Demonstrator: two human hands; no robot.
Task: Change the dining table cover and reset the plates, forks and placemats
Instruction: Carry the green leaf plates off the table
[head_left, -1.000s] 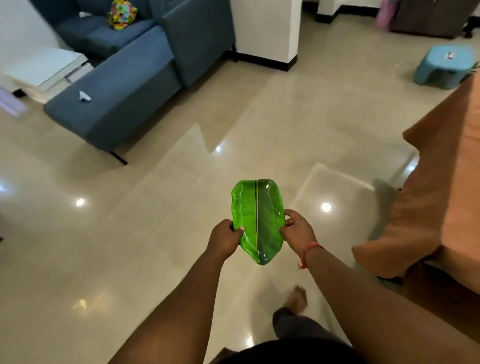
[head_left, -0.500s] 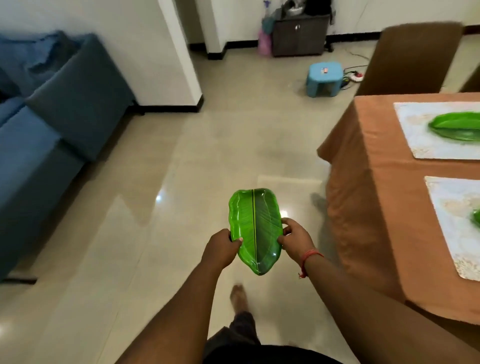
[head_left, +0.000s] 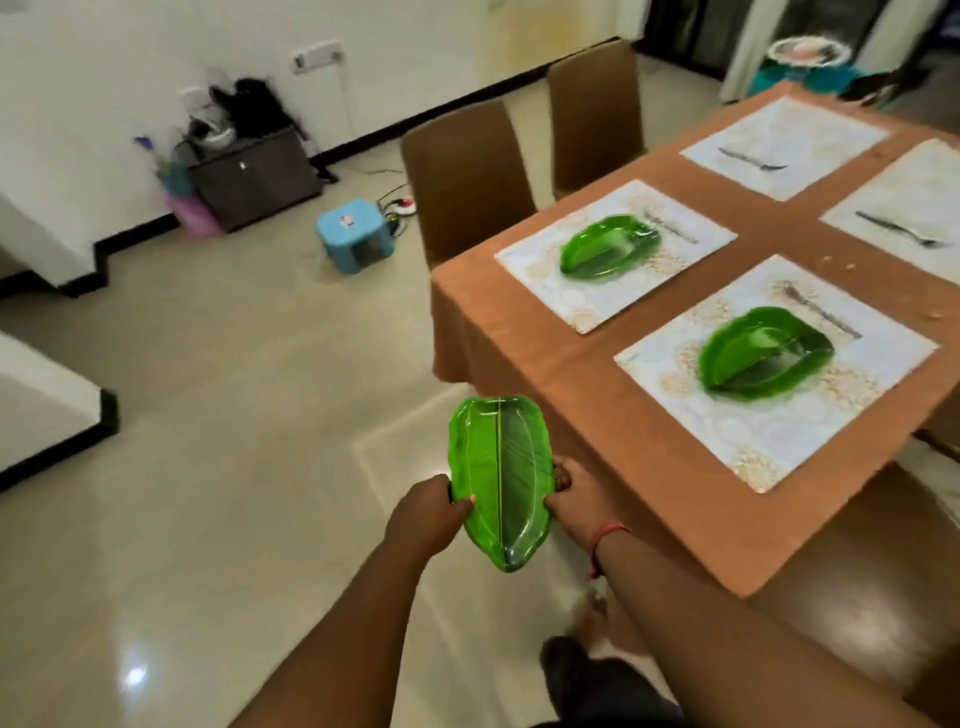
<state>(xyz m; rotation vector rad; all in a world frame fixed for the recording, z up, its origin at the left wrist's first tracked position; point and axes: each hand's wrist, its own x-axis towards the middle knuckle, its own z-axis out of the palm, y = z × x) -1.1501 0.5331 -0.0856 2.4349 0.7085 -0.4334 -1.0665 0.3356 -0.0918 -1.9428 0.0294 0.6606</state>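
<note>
I carry a green leaf-shaped plate (head_left: 498, 478) above the floor, just left of the table's near corner. My left hand (head_left: 428, 512) grips its left rim and my right hand (head_left: 566, 493) grips its right rim. The dining table (head_left: 545, 332) wears an orange-brown cover. Several pale placemats lie on it. The near placemat (head_left: 810, 426) bears a leaf plate (head_left: 763, 353) and a fork (head_left: 821, 312). The left placemat (head_left: 540, 270) bears a leaf plate (head_left: 608, 247) and a fork (head_left: 670, 226). Two far placemats (head_left: 779, 130) (head_left: 914, 197) each carry only a fork (head_left: 753, 158) (head_left: 898, 228).
Two brown chairs (head_left: 467, 176) (head_left: 592, 109) stand at the table's far left side. A blue stool (head_left: 353, 234), a power strip with cables (head_left: 402, 205) and a dark cabinet (head_left: 254, 176) stand by the wall. Another brown chair (head_left: 857, 571) is at lower right.
The view has swung right from the sofa to the dining table, which now fills the right side. Both hands have kept their grip on the leaf plate as I walk closer.
</note>
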